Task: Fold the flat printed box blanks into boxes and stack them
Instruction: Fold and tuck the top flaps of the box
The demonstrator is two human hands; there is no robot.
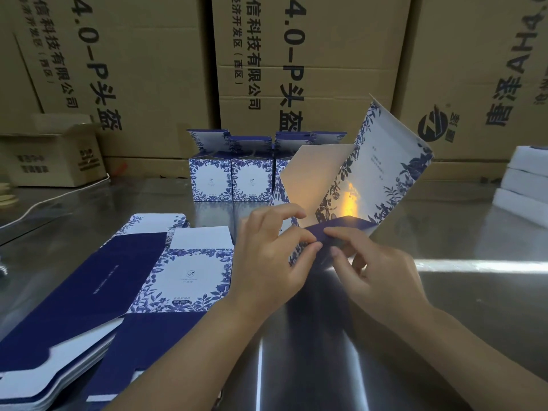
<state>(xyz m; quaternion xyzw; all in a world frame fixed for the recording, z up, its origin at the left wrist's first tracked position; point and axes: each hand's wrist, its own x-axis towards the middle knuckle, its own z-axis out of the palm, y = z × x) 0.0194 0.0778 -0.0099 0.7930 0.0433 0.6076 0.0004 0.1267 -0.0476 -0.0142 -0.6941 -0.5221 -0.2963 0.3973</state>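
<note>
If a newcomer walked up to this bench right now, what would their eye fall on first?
Most likely the half-folded box standing open at the centre, blue florals with an orange glare on it, while the left hand and right hand pinch its dark bottom flap. Next, the stack of flat blanks at front left and the row of folded boxes behind, before brown cartons.

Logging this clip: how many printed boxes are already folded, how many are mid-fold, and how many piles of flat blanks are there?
Folded boxes: 3, the third partly hidden
Blank being folded, pinched by left hand and right hand: 1
Pile of flat blanks: 1, sheets too many to count
Total: 5
</note>
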